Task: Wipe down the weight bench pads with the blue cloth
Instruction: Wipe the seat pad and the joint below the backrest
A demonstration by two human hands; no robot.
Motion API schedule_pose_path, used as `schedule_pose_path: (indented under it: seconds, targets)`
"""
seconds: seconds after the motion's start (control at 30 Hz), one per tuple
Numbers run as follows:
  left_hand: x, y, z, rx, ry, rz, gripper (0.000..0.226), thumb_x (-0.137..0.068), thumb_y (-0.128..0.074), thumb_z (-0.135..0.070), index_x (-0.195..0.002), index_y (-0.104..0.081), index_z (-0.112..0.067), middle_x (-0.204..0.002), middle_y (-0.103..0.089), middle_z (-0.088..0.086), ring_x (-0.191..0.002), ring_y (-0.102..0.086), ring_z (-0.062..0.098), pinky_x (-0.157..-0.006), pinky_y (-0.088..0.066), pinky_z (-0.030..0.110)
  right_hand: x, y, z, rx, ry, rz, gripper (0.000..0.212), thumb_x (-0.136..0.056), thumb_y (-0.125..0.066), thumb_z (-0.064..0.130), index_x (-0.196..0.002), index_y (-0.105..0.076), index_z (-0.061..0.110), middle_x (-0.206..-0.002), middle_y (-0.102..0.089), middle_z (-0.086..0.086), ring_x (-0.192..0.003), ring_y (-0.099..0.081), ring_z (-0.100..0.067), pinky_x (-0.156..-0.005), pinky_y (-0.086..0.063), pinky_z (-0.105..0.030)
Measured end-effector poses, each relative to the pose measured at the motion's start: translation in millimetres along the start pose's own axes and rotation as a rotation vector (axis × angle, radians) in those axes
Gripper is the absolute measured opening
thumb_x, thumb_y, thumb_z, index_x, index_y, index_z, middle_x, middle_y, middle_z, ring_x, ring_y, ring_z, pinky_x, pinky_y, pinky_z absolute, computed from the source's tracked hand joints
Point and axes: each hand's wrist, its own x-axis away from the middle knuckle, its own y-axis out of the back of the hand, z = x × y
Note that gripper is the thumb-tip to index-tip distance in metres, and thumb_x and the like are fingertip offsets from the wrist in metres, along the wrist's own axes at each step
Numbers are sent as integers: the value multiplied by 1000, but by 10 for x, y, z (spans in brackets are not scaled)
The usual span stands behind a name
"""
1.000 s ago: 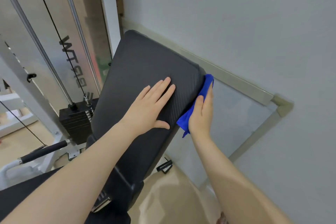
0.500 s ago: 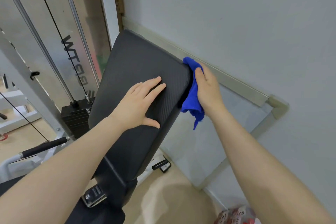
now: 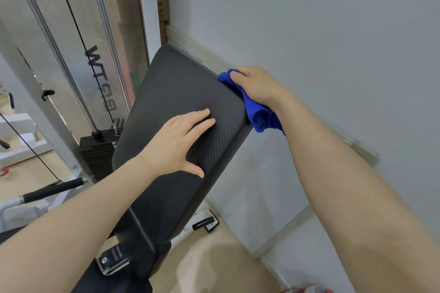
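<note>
The black textured back pad [image 3: 173,93] of the weight bench rises tilted toward the grey wall. My left hand [image 3: 177,141] lies flat on the pad's face, fingers spread, holding nothing. My right hand [image 3: 258,87] presses the bunched blue cloth [image 3: 258,114] against the pad's top right edge, close to the wall. Part of the cloth hangs loose below my wrist. The seat pad [image 3: 112,285] shows only as a dark sliver at the bottom.
A grey wall [image 3: 321,31] with a pale trim rail [image 3: 197,51] stands right behind the pad. A cable machine with a black weight stack [image 3: 97,154], steel guide rods and a padded handle [image 3: 54,189] is on the left. The bench's foot [image 3: 206,222] rests on beige floor.
My right hand has slid the blue cloth up along the pad's right edge toward its top corner. My left hand has stayed flat on the pad.
</note>
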Motion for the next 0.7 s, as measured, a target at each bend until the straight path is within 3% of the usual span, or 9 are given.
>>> schedule_pose_path:
  seconds: [0.07, 0.13, 0.27, 0.4, 0.47, 0.53, 0.57, 0.63, 0.7]
  targets:
    - [5, 43, -13, 27, 6, 13, 113, -50, -68, -72, -139, -28, -16, -146, -38, 12, -132, -35, 25, -105, -33, 41, 96, 17, -31, -10, 27, 17, 27, -95, -40, 24, -79, -56, 10, -89, -46, 1, -77, -44, -13, -74, -34, -28]
    - [10, 81, -8, 82, -11, 3, 99, -60, -66, -66, -139, -32, -18, -146, -39, 11, -131, -34, 22, -105, -34, 40, 302, -13, -120, -6, 50, -45, 26, -96, -43, 25, -89, -67, 23, -106, -43, 7, -94, -46, -7, -84, -32, -19]
    - [-56, 239, 110, 141, -79, -72, 60, -75, -55, -47, -128, -52, -18, -136, -53, 7, -114, -58, 23, -94, -46, 37, 507, 13, -152, 44, 68, -74, 26, -96, -45, 25, -111, -66, 27, -111, -43, 4, -100, -44, -6, -80, -31, -10]
    - [-263, 369, 303, 114, -49, -152, 56, -79, -52, -41, -127, -52, -12, -134, -53, 11, -117, -55, 25, -93, -46, 36, -87, -38, 238, 286, 70, 0, 31, -96, -43, 25, -69, -57, 18, -98, -50, -8, -98, -51, -24, -81, -41, -32]
    - [-348, 403, 442, 127, 48, -152, 65, -77, -49, -46, -131, -48, -9, -139, -48, 14, -122, -51, 29, -96, -45, 39, -448, -155, 437, 354, 107, 0, 35, -96, -43, 24, -68, -53, 6, -84, -49, -9, -89, -53, -30, -80, -44, -39]
    - [-394, 433, 596, 165, 149, -137, 74, -77, -48, -52, -137, -41, -10, -146, -40, 12, -130, -44, 30, -103, -41, 44, -648, -219, 570, 360, 141, 26, 36, -96, -42, 23, -65, -55, 11, -78, -48, -7, -77, -51, -28, -74, -44, -38]
    - [-413, 444, 669, 189, 191, -127, 76, -77, -51, -53, -139, -37, -10, -149, -35, 11, -134, -38, 28, -107, -37, 44, -662, -219, 583, 359, 150, 44, 33, -97, -42, 24, -69, -59, 16, -80, -49, -7, -77, -51, -27, -74, -43, -37]
    - [-433, 432, 811, 232, 246, -102, 79, -79, -60, -49, -143, -31, -11, -153, -27, 9, -140, -29, 25, -114, -26, 39, -558, -201, 509, 348, 146, 61, 28, -97, -41, 26, -105, -67, 25, -91, -50, -6, -83, -53, -23, -78, -43, -35]
    - [-451, 415, 933, 253, 287, -84, 88, -78, -68, -44, -146, -24, -10, -156, -18, 8, -143, -21, 24, -115, -18, 34, -352, -151, 393, 349, 146, 25, 34, -95, -43, 29, -127, -56, 34, -99, -46, 3, -88, -49, -14, -79, -39, -26]
